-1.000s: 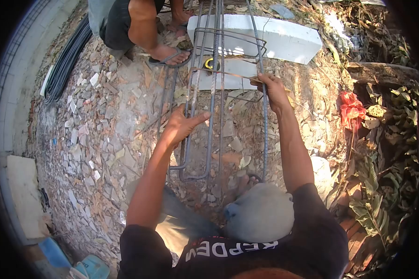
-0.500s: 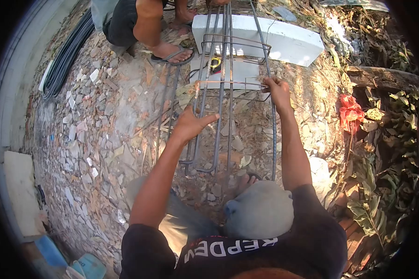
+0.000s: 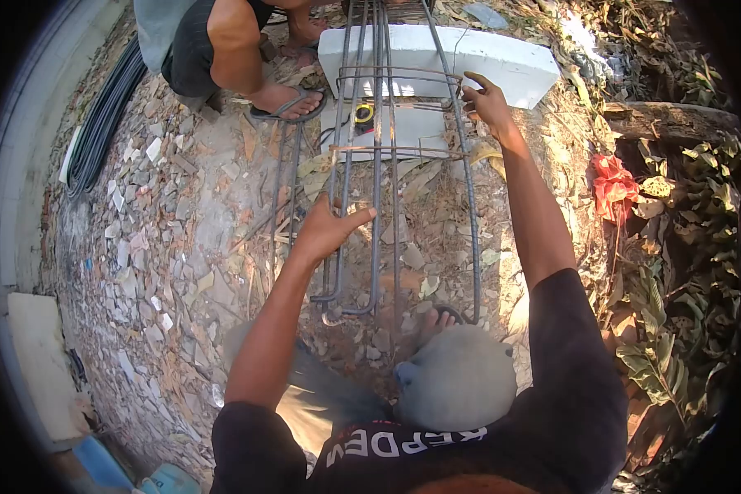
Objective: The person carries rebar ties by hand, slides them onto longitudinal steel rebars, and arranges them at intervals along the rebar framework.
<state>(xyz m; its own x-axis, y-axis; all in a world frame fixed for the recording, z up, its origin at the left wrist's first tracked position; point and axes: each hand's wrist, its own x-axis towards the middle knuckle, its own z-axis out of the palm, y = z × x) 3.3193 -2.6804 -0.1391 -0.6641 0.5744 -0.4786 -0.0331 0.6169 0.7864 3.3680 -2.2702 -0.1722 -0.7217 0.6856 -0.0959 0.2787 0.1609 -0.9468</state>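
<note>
Long steel bars (image 3: 376, 177) run away from me, with thin wire hoops around them. One hoop (image 3: 399, 151) crosses them nearer me, another (image 3: 395, 72) lies farther off. My left hand (image 3: 325, 228) is wrapped round the left-hand bars, thumb stretched over toward the middle ones. Beside the right-hand bar (image 3: 472, 222), at the far hoop's right corner, is my right hand (image 3: 484, 100), fingers apart and holding nothing visible. Beneath the bars lie a white block (image 3: 502, 66) and a yellow and black tape measure (image 3: 363, 114).
A co-worker's sandalled foot (image 3: 292, 103) is at the upper left, near a coil of dark cable (image 3: 103, 123). On the right are a red plastic bag (image 3: 613, 188), a log (image 3: 675, 122) and dry leaves. Rubble covers the ground at left.
My right hand has let go of the nearer hoop and moved away from me to the far hoop's corner. My left hand remains at the left-hand bars.
</note>
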